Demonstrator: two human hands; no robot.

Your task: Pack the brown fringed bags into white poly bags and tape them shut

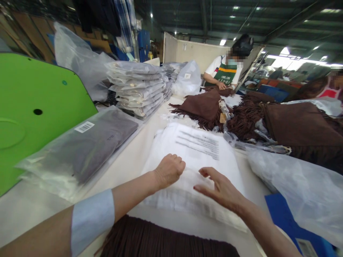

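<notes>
A stack of white plastic bags [198, 150] with dark printed lines lies flat in front of me. Over its middle, my left hand [169, 171] is closed in a fist, the fingers curled away so that what is in them is hidden. My right hand [219, 189] hovers just to the right with thumb and fingers apart, nothing visible between them, above the near part of the bags. Closest to me, dark brown fringe [171, 239] lies at the bottom of the view.
Bagged grey garments [104, 139] lie at left beside a green panel [40, 114]; a pile of filled bags [139, 87] stands behind. Brown fringed pieces [203, 105] spread across the far right. A clear plastic bag [302, 185] covers a blue item [286, 217]. A co-worker [225, 73] handles brown fabric.
</notes>
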